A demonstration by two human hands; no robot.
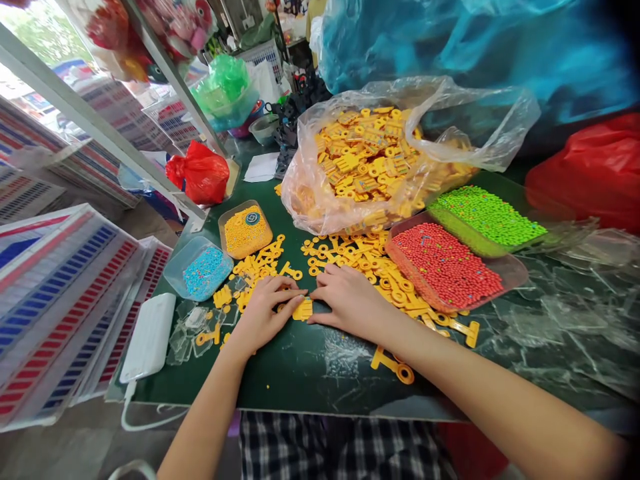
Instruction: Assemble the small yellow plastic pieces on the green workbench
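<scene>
Between my two hands, near the middle of the green table, is a small yellow plastic piece (303, 309) with raised bars. My left hand (267, 307) has its thumb and index finger on the piece's upper left side. From the right, my right hand (345, 299) touches it with bent fingers, the thumb along its lower right edge. Loose yellow pieces (367, 257) lie behind my hands, and more (260, 262) lie beside my left hand. Closer to the front edge, a yellow piece with a ring end (393, 363) lies under my right forearm.
Open trays hold red beads (445, 263), green beads (487, 217), yellow beads (245, 231) and blue beads (204, 270). A clear bag (305, 200) full of yellow pieces stands behind. A white power bank (149, 337) with a cable lies left; clear plastic pieces (560, 327) lie right.
</scene>
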